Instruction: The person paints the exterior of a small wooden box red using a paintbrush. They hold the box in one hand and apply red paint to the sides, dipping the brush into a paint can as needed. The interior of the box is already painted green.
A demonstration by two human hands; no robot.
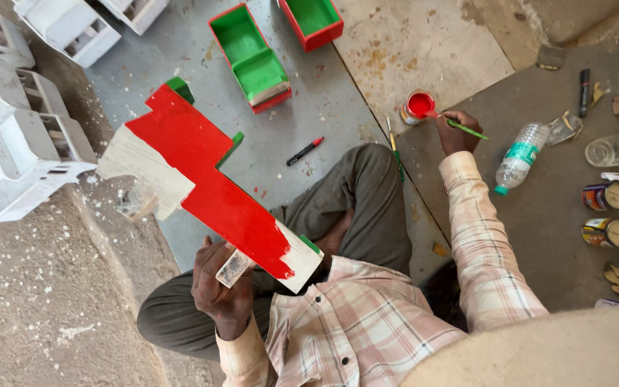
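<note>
My left hand [220, 287] grips a small wooden block under a stepped, truck-shaped wooden piece [202, 179] and holds it up over my lap. Most of its side is painted red, its two ends are still white, and its edges are green. My right hand [456, 132] reaches out to the floor and holds a thin green paintbrush [467, 130]. The brush tip rests in a small pot of red paint [419, 106].
Two finished red-and-green wooden trucks [252, 57] [313, 20] lie on the floor ahead. White unpainted ones [26, 143] are stacked at the left. A red marker [304, 151], a plastic bottle [521, 156], paint tins [608, 215] and a black marker [584, 92] lie at the right.
</note>
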